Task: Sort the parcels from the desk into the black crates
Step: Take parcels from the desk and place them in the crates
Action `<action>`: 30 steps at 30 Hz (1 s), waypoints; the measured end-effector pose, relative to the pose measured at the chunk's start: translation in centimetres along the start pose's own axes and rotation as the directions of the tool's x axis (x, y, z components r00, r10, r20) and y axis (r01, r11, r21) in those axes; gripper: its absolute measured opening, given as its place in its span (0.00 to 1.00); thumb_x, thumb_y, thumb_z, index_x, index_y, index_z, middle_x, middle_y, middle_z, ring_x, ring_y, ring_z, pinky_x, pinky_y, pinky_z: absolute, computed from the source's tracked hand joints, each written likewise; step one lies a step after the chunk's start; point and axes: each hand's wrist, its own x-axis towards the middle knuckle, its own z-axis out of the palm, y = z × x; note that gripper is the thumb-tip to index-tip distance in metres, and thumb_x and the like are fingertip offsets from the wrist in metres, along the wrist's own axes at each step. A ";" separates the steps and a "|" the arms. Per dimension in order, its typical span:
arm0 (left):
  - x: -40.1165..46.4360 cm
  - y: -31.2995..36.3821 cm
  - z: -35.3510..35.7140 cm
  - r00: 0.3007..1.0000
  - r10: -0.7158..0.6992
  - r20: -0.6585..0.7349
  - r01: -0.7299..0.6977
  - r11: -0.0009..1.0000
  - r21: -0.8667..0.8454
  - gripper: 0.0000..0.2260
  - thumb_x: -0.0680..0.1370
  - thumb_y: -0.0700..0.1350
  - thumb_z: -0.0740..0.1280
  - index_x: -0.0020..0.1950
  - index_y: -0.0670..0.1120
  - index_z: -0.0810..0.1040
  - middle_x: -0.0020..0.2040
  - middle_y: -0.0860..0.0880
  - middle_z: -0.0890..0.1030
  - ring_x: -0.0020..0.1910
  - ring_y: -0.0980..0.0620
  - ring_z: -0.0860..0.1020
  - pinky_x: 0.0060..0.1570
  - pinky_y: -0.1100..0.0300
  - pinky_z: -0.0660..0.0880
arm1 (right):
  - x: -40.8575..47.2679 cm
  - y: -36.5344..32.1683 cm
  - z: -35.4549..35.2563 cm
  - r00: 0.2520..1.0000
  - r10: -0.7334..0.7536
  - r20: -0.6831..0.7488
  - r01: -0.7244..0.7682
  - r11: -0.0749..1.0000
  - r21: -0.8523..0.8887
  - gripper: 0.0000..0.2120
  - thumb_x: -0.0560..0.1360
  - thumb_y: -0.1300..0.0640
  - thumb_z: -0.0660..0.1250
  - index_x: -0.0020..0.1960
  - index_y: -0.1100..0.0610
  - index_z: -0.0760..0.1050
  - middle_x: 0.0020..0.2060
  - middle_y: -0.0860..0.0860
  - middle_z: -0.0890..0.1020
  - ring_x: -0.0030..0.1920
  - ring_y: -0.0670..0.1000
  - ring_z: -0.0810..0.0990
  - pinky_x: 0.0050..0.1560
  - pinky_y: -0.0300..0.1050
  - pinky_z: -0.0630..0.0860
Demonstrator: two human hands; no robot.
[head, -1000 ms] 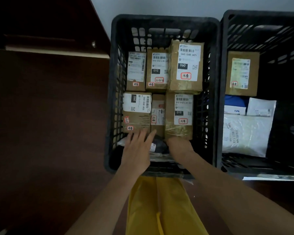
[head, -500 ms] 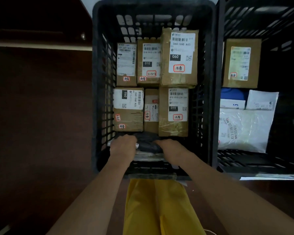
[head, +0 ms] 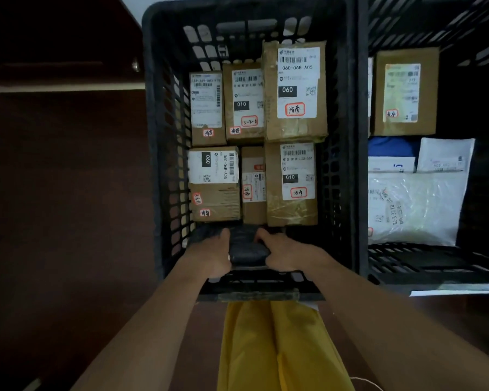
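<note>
Hands: left hand (head: 209,256) and right hand (head: 287,253) are both reaching into the near end of the left black crate (head: 153,136), a little apart from each other, and each one is curling its fingers around one end of a black soft parcel (head: 247,249).
Black soft parcel: it is lying at the near end of the crate floor, just beside the near wall, between the two hands and in front of the cardboard boxes.
Left crate content: six brown cardboard boxes are standing close together in two rows. Far row is holding a small box (head: 208,108), a box marked 010 (head: 244,103) and a taller box marked 060 (head: 295,90). Near row is holding a box with a sideways 060 label (head: 213,183), a narrow box (head: 253,184) and another 010 box (head: 292,183). Most of them are showing small red-framed handwritten stickers.
Right black crate (head: 435,263): it is standing just beside the left crate, touching or nearly touching. One brown box (head: 405,91) is lying at the far end, and a white plastic mailer (head: 412,207) is lying nearer, with a blue-and-white envelope (head: 391,158) and a white envelope (head: 443,156) behind it.
Surface: dark brown wooden surface (head: 68,207) is carrying both crates.
Near the person: yellow fabric (head: 277,348) is showing below the crate rim, between the forearms.
</note>
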 end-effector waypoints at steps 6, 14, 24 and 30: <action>3.3 -1.3 0.4 0.994 0.037 -0.107 -0.031 0.998 0.058 0.12 0.79 0.43 0.60 0.61 0.47 0.63 0.43 0.50 0.72 0.45 0.46 0.74 0.40 0.55 0.69 | 1.7 -0.1 -0.1 0.999 0.023 -0.043 -0.021 0.999 0.047 0.20 0.79 0.61 0.58 0.69 0.52 0.61 0.52 0.57 0.76 0.45 0.54 0.75 0.38 0.46 0.73; 2.6 -2.4 0.9 0.951 0.113 -0.288 -0.101 0.993 0.056 0.15 0.77 0.40 0.62 0.64 0.47 0.71 0.59 0.45 0.78 0.55 0.45 0.76 0.47 0.54 0.74 | 0.1 -0.4 -0.2 0.999 -0.006 -0.044 0.013 0.984 0.178 0.32 0.78 0.55 0.65 0.78 0.48 0.57 0.69 0.53 0.72 0.63 0.53 0.73 0.61 0.42 0.73; 3.1 -2.3 1.1 0.988 0.124 -0.097 -0.121 0.992 0.042 0.20 0.86 0.49 0.50 0.78 0.59 0.57 0.80 0.51 0.56 0.78 0.49 0.55 0.75 0.39 0.44 | 1.0 -0.8 1.4 0.995 -0.028 -0.091 0.041 0.990 0.136 0.24 0.85 0.46 0.49 0.79 0.50 0.57 0.80 0.51 0.54 0.79 0.54 0.54 0.75 0.45 0.51; 0.3 -2.4 0.9 0.974 0.146 -0.171 -0.131 0.986 0.100 0.24 0.85 0.48 0.53 0.80 0.52 0.52 0.80 0.48 0.56 0.77 0.45 0.57 0.74 0.41 0.56 | -2.4 -1.5 1.2 0.989 0.010 -0.147 0.017 0.983 0.185 0.28 0.83 0.41 0.54 0.80 0.47 0.53 0.78 0.51 0.61 0.75 0.54 0.62 0.72 0.44 0.61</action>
